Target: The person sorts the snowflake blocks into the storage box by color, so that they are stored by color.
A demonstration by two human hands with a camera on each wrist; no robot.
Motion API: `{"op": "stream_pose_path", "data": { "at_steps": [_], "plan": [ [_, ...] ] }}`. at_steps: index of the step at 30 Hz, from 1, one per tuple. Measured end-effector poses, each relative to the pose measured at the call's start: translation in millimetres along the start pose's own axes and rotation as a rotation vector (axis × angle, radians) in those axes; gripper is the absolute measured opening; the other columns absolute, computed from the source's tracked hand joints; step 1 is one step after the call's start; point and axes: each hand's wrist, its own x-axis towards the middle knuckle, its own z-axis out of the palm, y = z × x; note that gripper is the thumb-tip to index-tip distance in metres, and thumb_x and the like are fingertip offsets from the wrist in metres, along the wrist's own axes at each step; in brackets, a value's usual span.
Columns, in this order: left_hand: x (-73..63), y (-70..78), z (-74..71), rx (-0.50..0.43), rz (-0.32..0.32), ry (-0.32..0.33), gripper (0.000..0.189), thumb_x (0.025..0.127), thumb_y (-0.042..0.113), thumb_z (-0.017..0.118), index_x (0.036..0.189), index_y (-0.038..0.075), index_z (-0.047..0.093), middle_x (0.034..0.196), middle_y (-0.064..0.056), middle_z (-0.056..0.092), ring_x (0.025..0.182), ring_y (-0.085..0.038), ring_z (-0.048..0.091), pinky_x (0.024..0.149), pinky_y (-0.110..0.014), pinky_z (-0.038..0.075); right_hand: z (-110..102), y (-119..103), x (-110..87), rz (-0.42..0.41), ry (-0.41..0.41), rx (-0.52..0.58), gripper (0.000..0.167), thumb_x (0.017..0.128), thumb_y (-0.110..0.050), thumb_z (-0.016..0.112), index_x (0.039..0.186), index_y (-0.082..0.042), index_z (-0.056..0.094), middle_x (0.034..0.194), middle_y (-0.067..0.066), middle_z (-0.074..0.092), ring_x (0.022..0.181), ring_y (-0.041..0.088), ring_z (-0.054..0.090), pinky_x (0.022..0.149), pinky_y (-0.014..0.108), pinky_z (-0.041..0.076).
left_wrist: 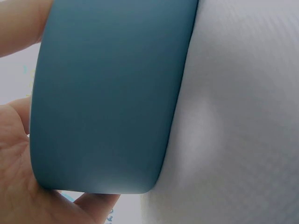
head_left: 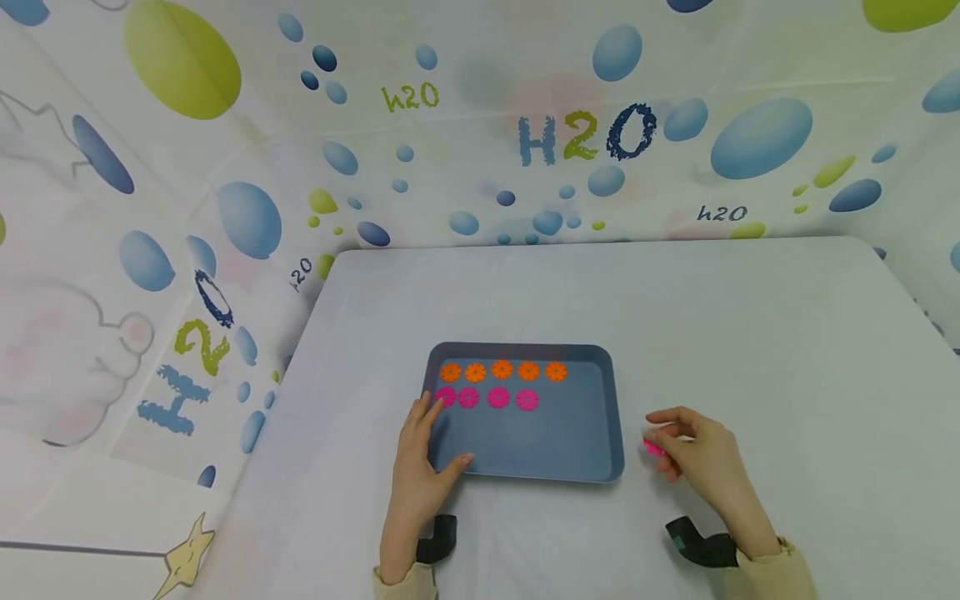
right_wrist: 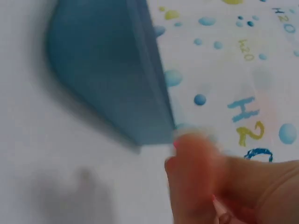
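Note:
My left hand rests at the near left corner of a blue-grey rectangular tray, fingers along its left rim and thumb at the front rim. The tray's outer wall fills much of the left wrist view, with parts of that hand behind it. Just right of the tray, my right hand pinches a small bright pink piece, mostly covered by the fingers. Inside the tray lie a row of several orange flower-shaped pieces and, below it, a row of several pink flower-shaped pieces. A left fingertip overlaps the leftmost pink one.
The tray stands on a white-covered table. Behind and to the left hangs a white printed cloth with blue and green spots and lettering. Black bands show at both wrists, next to light sleeves.

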Motion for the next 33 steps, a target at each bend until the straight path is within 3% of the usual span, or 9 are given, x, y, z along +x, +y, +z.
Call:
{"op": "stream_pose_path", "data": {
  "at_steps": [6, 9, 13, 20, 27, 33],
  "plan": [
    [0.1, -0.4, -0.4, 0.003, 0.000, -0.003, 0.080, 0.073, 0.013, 0.083, 0.141, -0.002, 0.044, 0.153, -0.023, 0.033, 0.142, -0.047, 0.025, 0.107, -0.066, 0.029, 8.8, -24.1, 21.0, -0.120, -0.009, 0.154, 0.037, 0.098, -0.009, 0.054, 0.133, 0.005, 0.052, 0.111, 0.028, 0.067, 0.080, 0.010, 0.074, 0.074, 0.026, 0.058],
    [0.1, -0.9, -0.6, 0.007, 0.002, 0.000, 0.080, 0.073, 0.013, 0.083, 0.141, -0.001, 0.045, 0.153, -0.022, 0.034, 0.141, -0.047, 0.026, 0.107, -0.065, 0.029, 20.3, -36.5, 34.6, -0.140, -0.045, 0.236, 0.034, 0.100, -0.008, 0.050, 0.130, 0.009, 0.053, 0.117, 0.031, 0.065, 0.088, 0.015, 0.074, 0.078, 0.026, 0.058],
    [-0.3, -1.6, -0.3, 0.005, 0.000, -0.001, 0.080, 0.073, 0.011, 0.083, 0.142, 0.000, 0.044, 0.154, -0.022, 0.033, 0.142, -0.047, 0.025, 0.107, -0.065, 0.028, 40.5, -50.6, 51.0, -0.124, -0.099, 0.277, 0.032, 0.101, -0.008, 0.048, 0.125, 0.014, 0.053, 0.114, 0.032, 0.066, 0.089, 0.024, 0.074, 0.078, 0.029, 0.058],
    [-1.0, -2.5, 0.7, -0.007, 0.009, -0.005, 0.079, 0.074, 0.012, 0.082, 0.142, -0.001, 0.044, 0.154, -0.023, 0.033, 0.142, -0.048, 0.025, 0.106, -0.067, 0.028, 69.1, -52.0, 64.0, -0.101, -0.092, 0.095, 0.021, 0.099, -0.007, 0.051, 0.104, 0.011, 0.060, 0.090, 0.025, 0.073, 0.074, 0.026, 0.074, 0.065, 0.030, 0.060],
    [-1.3, -3.7, -0.6, 0.003, 0.021, 0.001, 0.080, 0.074, 0.012, 0.082, 0.143, 0.002, 0.043, 0.154, -0.023, 0.032, 0.142, -0.048, 0.024, 0.106, -0.068, 0.028, 74.6, -52.5, 66.7, -0.117, -0.168, -0.097, 0.019, 0.098, -0.010, 0.055, 0.088, 0.003, 0.065, 0.074, 0.010, 0.070, 0.060, 0.013, 0.067, 0.057, 0.026, 0.056],
    [-1.2, -4.8, 0.5, -0.001, 0.015, -0.008, 0.079, 0.074, 0.012, 0.082, 0.142, 0.000, 0.043, 0.154, -0.022, 0.032, 0.142, -0.048, 0.024, 0.106, -0.067, 0.029, 78.5, -53.2, 70.6, -0.112, -0.178, -0.226, 0.022, 0.095, -0.011, 0.060, 0.075, -0.002, 0.062, 0.063, 0.006, 0.065, 0.053, 0.012, 0.061, 0.051, 0.025, 0.051]
  ]
}}
